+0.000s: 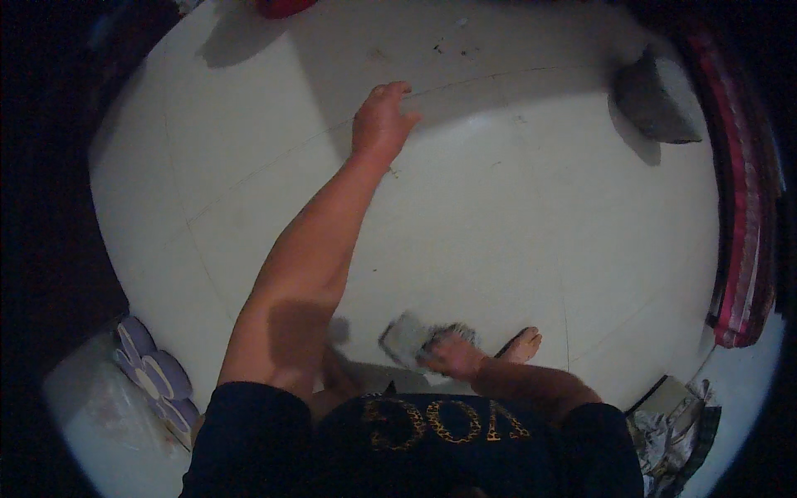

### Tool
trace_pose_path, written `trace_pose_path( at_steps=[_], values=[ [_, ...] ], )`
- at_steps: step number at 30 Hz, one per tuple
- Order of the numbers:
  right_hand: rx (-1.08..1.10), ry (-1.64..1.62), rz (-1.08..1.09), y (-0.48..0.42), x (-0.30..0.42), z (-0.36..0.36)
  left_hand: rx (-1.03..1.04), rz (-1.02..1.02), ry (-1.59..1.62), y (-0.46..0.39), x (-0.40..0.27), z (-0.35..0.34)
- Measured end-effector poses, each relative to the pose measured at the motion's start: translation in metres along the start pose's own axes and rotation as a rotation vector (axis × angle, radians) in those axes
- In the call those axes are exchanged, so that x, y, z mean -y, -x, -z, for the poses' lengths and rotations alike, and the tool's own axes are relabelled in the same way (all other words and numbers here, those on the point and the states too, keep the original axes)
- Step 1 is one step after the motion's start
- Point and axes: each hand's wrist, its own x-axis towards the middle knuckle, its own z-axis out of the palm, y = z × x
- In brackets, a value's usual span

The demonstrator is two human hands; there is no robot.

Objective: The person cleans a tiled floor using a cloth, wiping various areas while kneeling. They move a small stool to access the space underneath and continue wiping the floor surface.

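Note:
My left hand (384, 122) reaches out over the pale tiled floor (461, 236), the arm nearly straight. No object shows in it; its thumb stands apart from the bent fingers. Close to my body, my right hand (457, 355) grips a grey cloth (406, 341) low over the floor. Both are motion-blurred, and the hand covers part of the cloth. Whether the cloth touches the tiles I cannot tell. My bare foot (524, 345) is just right of that hand.
A dark grey container (654, 96) is at the far right, beside a pink and dark fabric edge (741, 249). A red object (283, 6) is cut off at the top. Purple flower-shaped item (155, 373) lies lower left; a crumpled silvery bag (663, 429) lower right. Dark specks (451, 48) dot the far floor.

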Motion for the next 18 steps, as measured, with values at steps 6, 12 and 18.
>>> trace_pose_path(
  at_steps=[6,12,18],
  values=[
    [0.196,0.058,0.083,-0.044,-0.032,0.011,-0.062,0.206,0.118,0.098,0.098,0.039],
    [-0.135,0.291,-0.194,-0.206,-0.181,0.136,-0.106,0.442,-0.324,0.259,0.198,0.074],
    [-0.441,0.679,-0.386,-0.335,-0.284,0.229,0.229,0.819,-0.595,0.275,0.172,0.059]
  ],
)
